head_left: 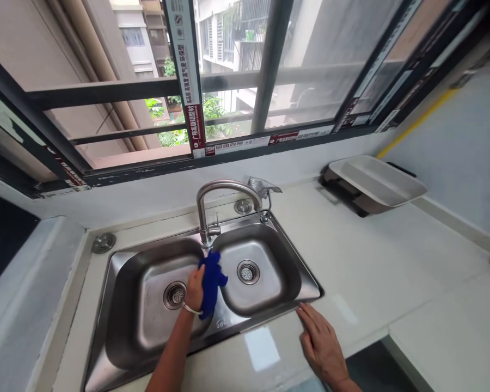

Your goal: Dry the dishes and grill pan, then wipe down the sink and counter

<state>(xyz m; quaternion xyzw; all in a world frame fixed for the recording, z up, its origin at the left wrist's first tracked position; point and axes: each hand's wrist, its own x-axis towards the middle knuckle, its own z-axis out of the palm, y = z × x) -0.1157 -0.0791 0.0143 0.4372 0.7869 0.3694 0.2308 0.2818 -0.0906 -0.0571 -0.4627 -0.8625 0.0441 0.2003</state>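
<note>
My left hand (pixel 195 288) is closed on a bunched blue cloth (pixel 212 280) over the divider between the two basins of a steel sink (pixel 228 321). The cloth hangs partly over the divider, just below the foot of the curved faucet (pixel 224 185). My right hand (pixel 320 340) lies flat on the pale countertop (pixel 375 272), its fingertips by the sink's front right corner. Nothing shows in that hand, and its fingers are stretched out. Both basins have a round drain strainer (pixel 248 272) at the bottom.
A grey cloth (pixel 263 186) hangs behind the faucet. Two metal drain covers (pixel 104 242) lie along the back and left ledge. A light plastic tray (pixel 378 177) stands at the back right. Dark window frames (pixel 147 171) rise behind the sink; a yellow pipe (pixel 416 122) runs up the right wall.
</note>
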